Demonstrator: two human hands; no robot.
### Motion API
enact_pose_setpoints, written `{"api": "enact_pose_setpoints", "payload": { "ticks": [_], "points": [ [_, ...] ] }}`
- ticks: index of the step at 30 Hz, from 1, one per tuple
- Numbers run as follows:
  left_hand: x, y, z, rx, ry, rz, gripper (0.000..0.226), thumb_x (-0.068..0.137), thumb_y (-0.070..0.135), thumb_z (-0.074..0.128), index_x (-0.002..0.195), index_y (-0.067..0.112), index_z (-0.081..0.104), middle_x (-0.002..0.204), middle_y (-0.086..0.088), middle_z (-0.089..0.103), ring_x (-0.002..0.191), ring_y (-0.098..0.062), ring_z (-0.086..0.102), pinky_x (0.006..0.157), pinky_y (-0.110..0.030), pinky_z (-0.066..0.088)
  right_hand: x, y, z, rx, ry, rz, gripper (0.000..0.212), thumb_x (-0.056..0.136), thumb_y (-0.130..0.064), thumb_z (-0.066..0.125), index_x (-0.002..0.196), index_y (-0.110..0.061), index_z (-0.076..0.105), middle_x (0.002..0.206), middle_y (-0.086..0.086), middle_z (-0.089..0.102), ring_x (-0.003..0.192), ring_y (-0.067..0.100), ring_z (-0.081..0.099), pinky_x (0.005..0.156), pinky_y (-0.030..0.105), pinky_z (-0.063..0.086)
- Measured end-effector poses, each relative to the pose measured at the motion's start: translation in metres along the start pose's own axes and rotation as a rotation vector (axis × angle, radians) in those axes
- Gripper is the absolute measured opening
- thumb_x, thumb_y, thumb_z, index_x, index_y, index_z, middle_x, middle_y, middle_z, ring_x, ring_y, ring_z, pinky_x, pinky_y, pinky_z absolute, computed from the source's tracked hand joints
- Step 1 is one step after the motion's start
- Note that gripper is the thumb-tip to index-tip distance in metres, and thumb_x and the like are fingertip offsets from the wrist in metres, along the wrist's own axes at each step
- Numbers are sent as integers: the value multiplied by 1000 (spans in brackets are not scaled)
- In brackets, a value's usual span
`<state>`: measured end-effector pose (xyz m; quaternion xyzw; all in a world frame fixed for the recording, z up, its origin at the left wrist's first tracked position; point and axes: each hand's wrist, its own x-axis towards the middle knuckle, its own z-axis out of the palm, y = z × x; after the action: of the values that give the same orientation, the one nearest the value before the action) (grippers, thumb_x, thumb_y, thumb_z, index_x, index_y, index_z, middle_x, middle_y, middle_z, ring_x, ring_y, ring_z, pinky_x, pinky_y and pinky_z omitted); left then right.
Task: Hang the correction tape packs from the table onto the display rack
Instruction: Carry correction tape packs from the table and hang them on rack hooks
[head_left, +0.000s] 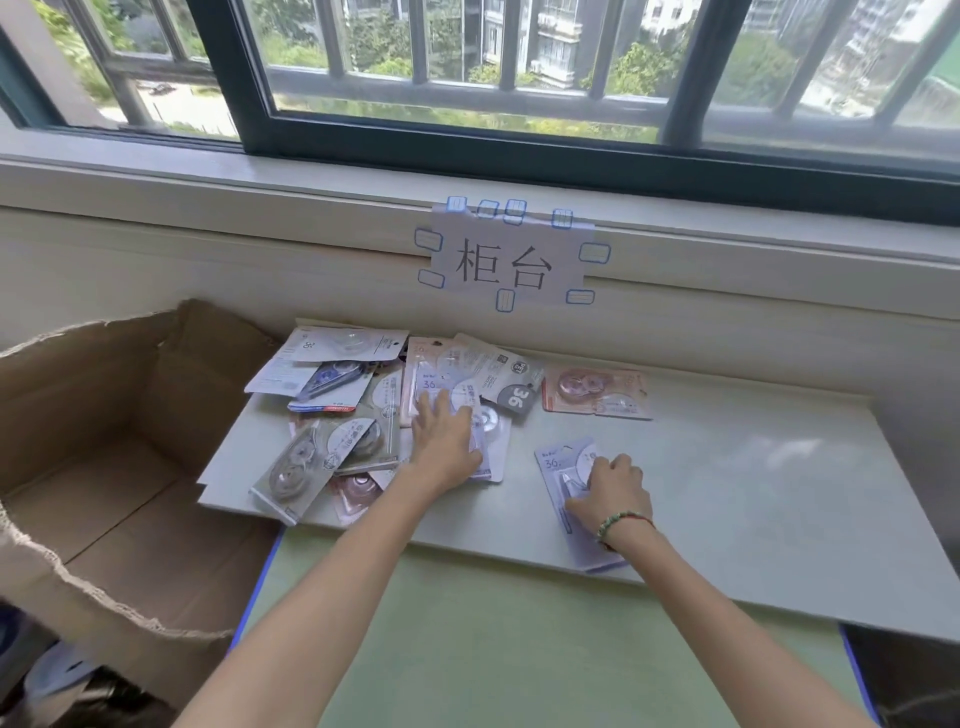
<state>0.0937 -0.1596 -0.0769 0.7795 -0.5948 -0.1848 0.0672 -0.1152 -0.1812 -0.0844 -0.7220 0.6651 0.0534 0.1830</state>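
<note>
Both hands are down on the pale grey counter (727, 467): the left hand (444, 441) lies flat, fingers straight, on the loose pile of carded correction tape packs (363, 410), while the right hand (610, 493) curls its grip over a single lilac blister pack (563, 467) lying apart, just right of the pile. That lilac pack lies flat, its long axis running away from the person and its printed top end farthest off. Best bet: pinch it near that top end, keeping any hang hole clear; no display rack is in view.
</note>
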Motion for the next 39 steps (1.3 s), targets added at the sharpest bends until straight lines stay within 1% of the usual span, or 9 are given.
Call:
{"api": "enact_pose_setpoints", "payload": {
  "ticks": [7, 10, 14, 16, 20, 23, 28, 33, 39],
  "points": [
    [-27, 17, 22, -149, -130, 183, 45, 83, 19, 62, 126, 9, 49, 142, -9, 23, 140, -27, 13, 115, -39, 22, -7, 25, -3, 20, -60, 47, 60, 85, -40, 62, 130, -9, 40, 135, 13, 33, 126, 30, 34, 95, 38, 40],
    [-32, 21, 27, -144, -61, 158, 43, 83, 36, 70, 114, 10, 56, 131, -8, 33, 130, -22, 24, 109, -32, 24, -9, 30, -4, 45, -117, 49, 78, 78, -49, 70, 135, -10, 34, 136, 13, 31, 129, 30, 31, 98, 40, 40],
    [-37, 29, 32, -50, 41, 53, 47, 82, 52, 67, 102, 11, 57, 124, -9, 40, 125, -25, 29, 109, -43, 29, -17, 31, -2, -23, -110, 43, 92, 68, -53, 77, 137, -13, 30, 136, 10, 31, 129, 27, 31, 96, 38, 41],
    [-41, 31, 37, -40, 63, 22, 48, 79, 52, 70, 102, 11, 56, 122, -9, 41, 125, -26, 29, 106, -46, 31, -22, 33, 0, -45, -90, 42, 92, 67, -51, 78, 137, -14, 30, 135, 9, 31, 128, 26, 32, 96, 37, 41],
    [-55, 34, 44, -73, 31, 11, 46, 73, 42, 77, 101, 13, 54, 118, -7, 39, 123, -25, 28, 96, -38, 33, -30, 42, 6, -65, -78, 20, 92, 66, -49, 78, 136, -13, 31, 133, 9, 31, 126, 26, 33, 91, 35, 42],
    [-61, 32, 44, -117, 14, 4, 54, 67, 38, 82, 104, 14, 52, 123, -7, 37, 126, -25, 26, 96, -37, 33, -34, 45, 9, -96, -87, -12, 93, 66, -51, 78, 136, -14, 29, 133, 8, 30, 126, 26, 32, 91, 35, 43],
    [-71, 24, 48, -196, -33, -22, 74, 59, 37, 88, 117, 15, 47, 139, -12, 23, 134, -29, 19, 108, -38, 30, -43, 42, 16, -91, -80, -41, 90, 67, -44, 80, 134, -14, 28, 132, 8, 32, 124, 27, 34, 90, 35, 42],
    [-82, 24, 49, -138, -69, -12, 87, 61, 40, 86, 131, 16, 41, 137, -13, 30, 129, -29, 24, 106, -39, 34, -53, 44, 23, 12, 4, -49, 92, 72, -35, 78, 139, -13, 19, 135, 6, 33, 124, 25, 36, 91, 36, 42],
    [-92, 32, 49, -12, -64, -77, 113, 70, 35, 80, 152, 12, 5, 143, -14, 28, 129, -32, 29, 103, -44, 35, -63, 40, 26, 114, 60, -41, 109, 77, -29, 72, 149, -2, -5, 148, 9, 21, 133, 26, 29, 103, 35, 38]
  ]
}}
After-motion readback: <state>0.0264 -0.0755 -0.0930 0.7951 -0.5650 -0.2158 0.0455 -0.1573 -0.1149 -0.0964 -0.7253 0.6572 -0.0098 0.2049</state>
